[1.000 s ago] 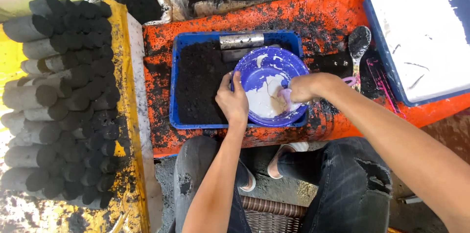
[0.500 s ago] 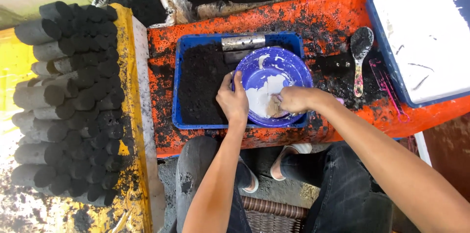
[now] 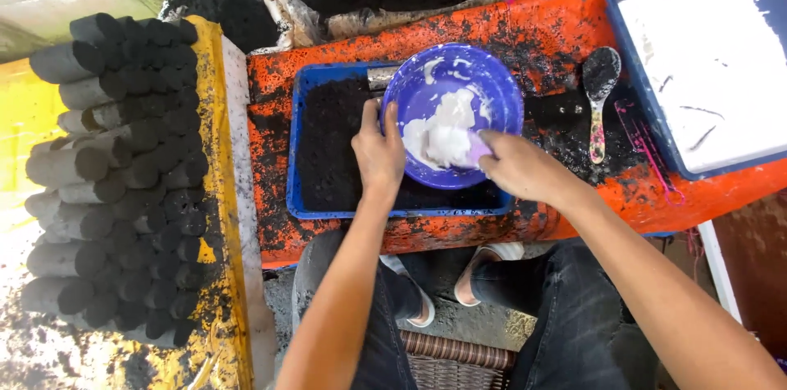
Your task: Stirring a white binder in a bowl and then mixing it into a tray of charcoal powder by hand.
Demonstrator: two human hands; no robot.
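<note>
A blue bowl (image 3: 492, 82) holding white paste (image 3: 443, 140) sits tilted over a blue tray (image 3: 305, 193) filled with black powder. My left hand (image 3: 379, 152) grips the bowl's near left rim, thumb inside. My right hand (image 3: 525, 168) is at the near right rim. Its fingertips are in the paste, closed on a small pale pink utensil (image 3: 473, 150) that is mostly hidden by the fingers.
The tray stands on an orange, soot-stained table (image 3: 557, 29). To the right lie a spoon heaped with black powder (image 3: 600, 82), a pink tool (image 3: 648, 152) and a blue tray of white powder (image 3: 713, 70). Stacked black cylinders (image 3: 115, 177) fill the yellow shelf at left. My knees are below the table.
My right hand has slid from the middle of the paste toward the bowl's near right rim. My left hand keeps its grip on the bowl. The view has shifted slightly.
</note>
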